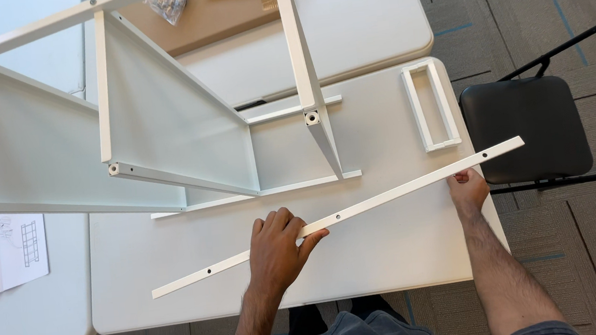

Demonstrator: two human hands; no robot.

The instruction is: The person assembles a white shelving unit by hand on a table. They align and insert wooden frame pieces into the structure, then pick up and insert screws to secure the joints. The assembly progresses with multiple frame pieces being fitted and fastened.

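Both bare forearms reach up from the bottom of the view. Left hand [275, 250] sits palm down, fingers curled forward and thumb poking out to the right. Right hand [468, 189] is further out to the right, fingers pinched together, wrist straight.

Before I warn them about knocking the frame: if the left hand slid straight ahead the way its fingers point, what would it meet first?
Probably the thin white metal rail at the bottom edge of the white metal shelf frame. The left hand, gripping the long white metal bar, points up-table toward it; heights are unclear.
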